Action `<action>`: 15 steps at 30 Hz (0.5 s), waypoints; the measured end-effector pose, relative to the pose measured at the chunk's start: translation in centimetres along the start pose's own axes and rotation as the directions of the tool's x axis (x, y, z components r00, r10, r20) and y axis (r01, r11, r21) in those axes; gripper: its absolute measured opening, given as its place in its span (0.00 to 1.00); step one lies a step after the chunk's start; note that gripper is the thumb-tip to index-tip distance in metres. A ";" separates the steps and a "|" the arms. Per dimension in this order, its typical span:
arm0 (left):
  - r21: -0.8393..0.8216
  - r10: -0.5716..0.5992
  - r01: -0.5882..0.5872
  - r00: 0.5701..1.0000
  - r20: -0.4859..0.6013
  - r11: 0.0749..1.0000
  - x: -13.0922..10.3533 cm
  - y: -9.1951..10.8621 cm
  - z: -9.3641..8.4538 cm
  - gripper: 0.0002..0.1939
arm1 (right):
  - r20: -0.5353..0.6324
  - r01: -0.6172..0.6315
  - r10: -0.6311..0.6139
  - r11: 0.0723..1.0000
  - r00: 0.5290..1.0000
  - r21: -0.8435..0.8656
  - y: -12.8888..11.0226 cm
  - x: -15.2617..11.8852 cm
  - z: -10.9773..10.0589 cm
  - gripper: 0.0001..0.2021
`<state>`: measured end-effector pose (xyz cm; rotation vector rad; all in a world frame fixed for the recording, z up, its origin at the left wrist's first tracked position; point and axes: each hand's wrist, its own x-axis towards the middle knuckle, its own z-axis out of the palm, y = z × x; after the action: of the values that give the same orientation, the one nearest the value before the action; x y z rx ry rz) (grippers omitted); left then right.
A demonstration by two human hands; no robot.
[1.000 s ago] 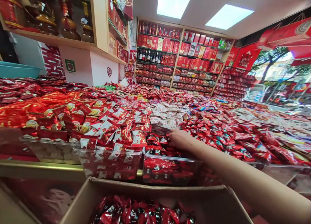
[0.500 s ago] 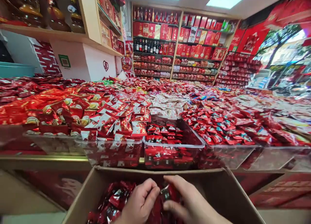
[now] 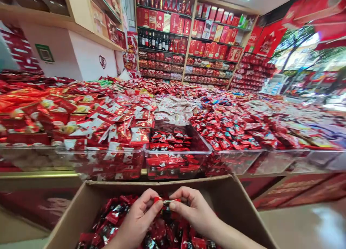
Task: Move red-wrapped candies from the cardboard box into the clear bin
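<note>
View from a head-worn camera in a shop crowded with red packaging. Low in the frame, a person's two bare hands meet over an open cardboard box [image 3: 238, 205] filled with red and black wrapped sweets [image 3: 113, 220]. The left hand [image 3: 139, 220] and the right hand [image 3: 196, 211] each pinch one end of a single small wrapped sweet [image 3: 167, 202], red at its ends and dark in the middle, held level between thumbs and fingertips just above the pile in the box. Just beyond the box stands a clear plastic bin [image 3: 178, 157] partly filled with similar sweets, one of a row of clear bins along the front of a broad display heaped with red packets. Shelves [image 3: 186, 36] of red gift boxes and bottles line the far wall
</note>
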<state>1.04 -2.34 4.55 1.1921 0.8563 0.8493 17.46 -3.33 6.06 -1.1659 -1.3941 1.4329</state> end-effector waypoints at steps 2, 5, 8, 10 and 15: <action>-0.031 -0.039 0.038 0.999 -0.007 0.999 0.0 0.1 -0.2 0.11 | -0.019 0.037 -0.038 0.998 0.999 -0.052 0.2 -0.1 0.0 0.12; -0.223 -0.174 0.205 0.973 0.148 0.953 -0.3 0.4 -0.3 0.18 | 0.009 0.225 -0.234 0.923 0.972 -0.313 0.0 -0.3 -0.1 0.07; -0.342 -0.280 0.350 0.930 0.238 0.872 -0.6 0.5 -0.2 0.15 | 0.167 0.505 -0.488 0.730 0.857 -0.460 -0.5 -0.5 -0.2 0.04; -0.406 -0.298 0.355 0.934 0.198 0.842 -0.6 0.3 -0.1 0.11 | 0.237 0.599 -0.568 0.621 0.788 -0.505 -0.7 -0.6 -0.3 0.06; -0.504 -0.160 0.171 0.985 0.065 0.847 -0.1 -0.3 0.3 0.21 | 0.209 0.534 -0.581 0.470 0.787 -0.703 0.8 -0.5 -0.6 0.16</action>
<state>1.26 -2.57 4.26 0.6486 0.6490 0.8506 18.22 -3.74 5.34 -1.0127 -2.1568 0.3124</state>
